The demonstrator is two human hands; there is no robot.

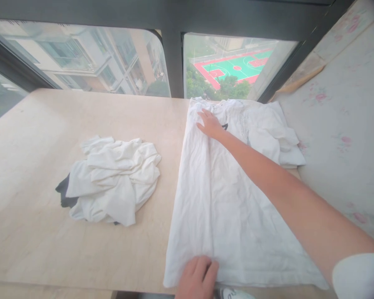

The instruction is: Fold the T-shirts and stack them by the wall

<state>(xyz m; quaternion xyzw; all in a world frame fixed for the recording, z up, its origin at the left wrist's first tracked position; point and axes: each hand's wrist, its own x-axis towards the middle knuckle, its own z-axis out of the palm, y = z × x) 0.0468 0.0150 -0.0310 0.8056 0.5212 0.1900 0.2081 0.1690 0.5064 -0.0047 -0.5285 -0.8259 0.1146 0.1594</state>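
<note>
A white T-shirt point(233, 216) lies spread on a pale stone-like ledge, collar toward the window. Its left side is folded inward as a long strip, and a small black print shows near the chest. My right hand point(209, 123) rests on the strip near the collar, fingers stretched and spread. Down at the hem, my left hand point(197, 277) has its fingers curled on the folded edge, the tips partly hidden. The shirt's right sleeve point(288, 145) lies rumpled by the wall.
To the left, a crumpled white garment point(115, 180) with a dark part point(66, 192) sits on the ledge point(34, 241). Dark window frames point(174, 62) border the far side. A floral-papered wall point(339, 116) stands on the right. Below the front edge, a printed white item point(233, 293) partly shows.
</note>
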